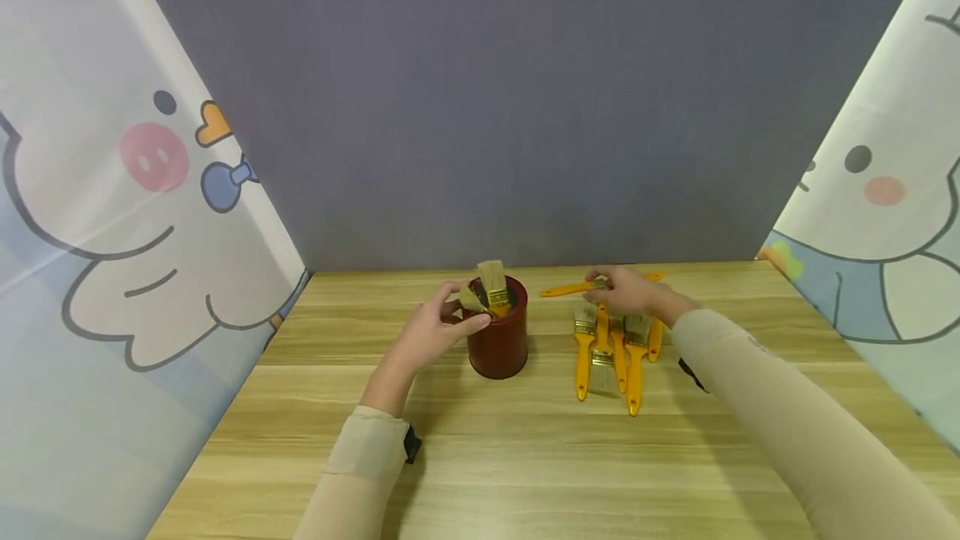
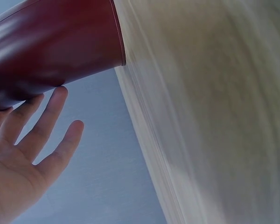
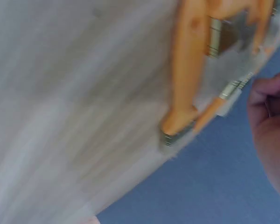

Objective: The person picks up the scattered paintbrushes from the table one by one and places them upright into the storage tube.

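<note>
A dark red can (image 1: 497,348) stands upright on the table, with a bristle-up paintbrush (image 1: 492,277) and at least one other brush inside. My left hand (image 1: 431,332) holds the can near its rim, thumb in front and fingers at the far left. In the left wrist view, several fingertips (image 2: 59,95) touch the can's side. My right hand (image 1: 628,288) is bent over a yellow-handled paintbrush (image 1: 564,290) lying crosswise at the back, thumb and finger about its metal band. Its bristles are hidden. The right wrist view shows curled fingers (image 3: 261,91) near brushes, blurred.
Several yellow-handled paintbrushes (image 1: 634,369) lie side by side in front of my right hand, pointing both ways. Another yellow handle (image 1: 654,277) shows behind that hand. A grey panel (image 1: 525,148) rises behind the wooden table (image 1: 525,457), and printed cloths (image 1: 97,148) flank it.
</note>
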Action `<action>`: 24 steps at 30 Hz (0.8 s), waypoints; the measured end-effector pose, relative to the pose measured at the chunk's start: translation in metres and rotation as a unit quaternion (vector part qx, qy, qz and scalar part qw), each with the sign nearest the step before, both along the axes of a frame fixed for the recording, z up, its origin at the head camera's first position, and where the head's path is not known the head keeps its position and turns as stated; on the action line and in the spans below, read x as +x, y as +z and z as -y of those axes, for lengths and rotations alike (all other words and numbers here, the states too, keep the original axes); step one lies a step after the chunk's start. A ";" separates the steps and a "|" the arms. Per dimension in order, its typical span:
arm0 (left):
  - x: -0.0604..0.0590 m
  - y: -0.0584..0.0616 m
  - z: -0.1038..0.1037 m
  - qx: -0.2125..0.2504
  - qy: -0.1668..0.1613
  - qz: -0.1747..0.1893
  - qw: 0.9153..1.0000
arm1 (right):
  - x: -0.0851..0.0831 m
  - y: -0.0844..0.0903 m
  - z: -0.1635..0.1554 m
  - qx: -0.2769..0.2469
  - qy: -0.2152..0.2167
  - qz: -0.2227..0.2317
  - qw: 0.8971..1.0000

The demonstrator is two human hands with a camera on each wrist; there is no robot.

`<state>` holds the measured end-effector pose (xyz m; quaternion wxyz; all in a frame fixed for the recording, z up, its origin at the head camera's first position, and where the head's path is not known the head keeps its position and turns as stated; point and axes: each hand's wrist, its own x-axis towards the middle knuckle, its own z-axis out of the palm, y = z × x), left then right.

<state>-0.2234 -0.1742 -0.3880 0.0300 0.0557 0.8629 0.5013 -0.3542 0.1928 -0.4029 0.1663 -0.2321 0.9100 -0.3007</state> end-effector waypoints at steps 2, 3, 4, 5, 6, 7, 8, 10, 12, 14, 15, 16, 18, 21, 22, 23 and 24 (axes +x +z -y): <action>0.000 0.000 0.000 0.003 0.000 -0.001 1.000 | 0.001 -0.010 -0.002 0.004 -0.003 0.014 1.000; 0.000 0.000 0.000 0.005 0.000 -0.002 1.000 | 0.002 -0.013 -0.003 0.006 -0.007 0.019 1.000; 0.000 0.001 0.000 0.005 0.000 -0.002 1.000 | 0.003 -0.016 -0.004 0.009 -0.009 0.022 1.000; 0.000 0.001 0.000 0.005 0.000 -0.002 1.000 | 0.005 -0.018 -0.004 0.010 -0.009 0.025 1.000; -0.001 0.002 0.000 0.008 -0.001 -0.002 1.000 | 0.006 -0.018 -0.004 0.009 -0.011 0.031 0.999; -0.001 0.002 0.001 0.010 -0.004 -0.003 1.000 | 0.007 -0.018 -0.004 0.008 -0.014 0.034 0.999; -0.001 0.002 0.001 0.012 -0.005 -0.004 1.000 | 0.007 -0.017 -0.003 0.006 -0.017 0.033 0.999; -0.001 0.002 0.002 0.018 -0.006 -0.005 1.000 | 0.008 -0.014 -0.001 0.004 -0.016 0.034 0.999; -0.001 0.002 0.002 0.023 -0.006 -0.007 1.000 | 0.006 -0.013 0.001 0.007 -0.013 0.034 0.999; -0.001 0.002 0.003 0.025 -0.004 -0.006 1.000 | 0.005 -0.013 0.002 0.015 -0.012 0.030 0.999; -0.001 0.002 0.003 0.024 -0.001 -0.005 1.000 | 0.005 -0.014 0.003 0.018 -0.012 0.028 0.999; -0.001 0.002 0.002 0.022 0.000 -0.004 1.000 | 0.005 -0.015 0.003 0.019 -0.016 0.028 0.999; 0.000 0.003 0.002 0.018 0.003 0.000 1.000 | 0.005 -0.016 0.003 0.024 -0.019 0.027 0.999; 0.001 0.003 0.001 0.011 0.005 0.005 1.000 | 0.006 -0.016 0.002 0.031 -0.021 0.031 0.999; 0.001 0.002 0.000 0.009 0.005 0.006 1.000 | 0.007 -0.016 0.001 0.031 -0.024 0.038 0.998; 0.002 0.002 0.000 0.008 0.005 0.008 1.000 | 0.009 -0.015 0.001 0.031 -0.021 0.043 0.998; 0.002 0.002 0.000 0.007 0.006 0.008 1.000 | 0.010 -0.014 0.002 0.033 -0.020 0.052 0.998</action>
